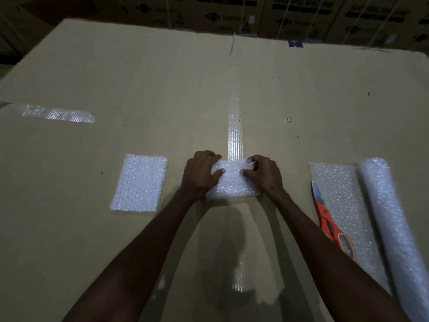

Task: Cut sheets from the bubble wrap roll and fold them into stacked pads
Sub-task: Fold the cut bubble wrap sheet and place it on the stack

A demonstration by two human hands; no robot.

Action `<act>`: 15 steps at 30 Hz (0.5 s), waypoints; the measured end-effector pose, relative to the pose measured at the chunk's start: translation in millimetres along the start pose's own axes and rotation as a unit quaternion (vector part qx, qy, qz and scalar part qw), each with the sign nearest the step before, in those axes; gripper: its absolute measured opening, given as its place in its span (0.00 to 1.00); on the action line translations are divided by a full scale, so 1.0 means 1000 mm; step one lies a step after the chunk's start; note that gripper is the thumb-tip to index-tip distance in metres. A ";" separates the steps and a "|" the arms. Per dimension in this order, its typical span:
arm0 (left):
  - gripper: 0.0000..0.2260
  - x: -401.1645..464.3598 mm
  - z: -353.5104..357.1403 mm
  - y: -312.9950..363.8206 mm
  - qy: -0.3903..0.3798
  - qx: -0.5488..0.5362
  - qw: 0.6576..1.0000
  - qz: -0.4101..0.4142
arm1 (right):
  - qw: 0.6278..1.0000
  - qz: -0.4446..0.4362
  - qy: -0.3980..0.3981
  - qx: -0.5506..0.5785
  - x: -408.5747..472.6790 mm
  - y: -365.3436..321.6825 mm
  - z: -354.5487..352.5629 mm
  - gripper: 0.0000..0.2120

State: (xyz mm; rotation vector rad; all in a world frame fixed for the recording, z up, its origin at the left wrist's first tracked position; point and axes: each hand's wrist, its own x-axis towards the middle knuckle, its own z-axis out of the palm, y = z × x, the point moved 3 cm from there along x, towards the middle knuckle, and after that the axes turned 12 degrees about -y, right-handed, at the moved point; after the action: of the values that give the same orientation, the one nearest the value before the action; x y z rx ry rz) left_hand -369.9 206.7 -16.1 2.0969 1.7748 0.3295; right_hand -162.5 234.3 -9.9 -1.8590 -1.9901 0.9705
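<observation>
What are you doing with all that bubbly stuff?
A person is folding a piece of bubble wrap into a pad on a cardboard top. The left hand and right hand both grip it. One finished pad lies to the left. On the right sit the roll with a loose sheet unrolled, and orange scissors on that sheet.

the scene is dimly lit from above; glare is thrown off the tape strips (235,135), edges are bowed and darkened, and the background boxes (301,10) are blurred.
</observation>
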 end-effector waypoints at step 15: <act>0.17 -0.024 0.008 0.018 0.043 0.080 0.995 -0.047 | 0.986 0.014 0.152 0.060 -0.063 0.003 -0.002 0.19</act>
State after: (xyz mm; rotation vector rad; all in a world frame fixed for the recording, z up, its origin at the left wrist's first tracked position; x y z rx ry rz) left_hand -354.4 179.3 -14.4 2.1260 2.0034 0.2622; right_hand -149.0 174.3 5.8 -1.8482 -1.6939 0.7416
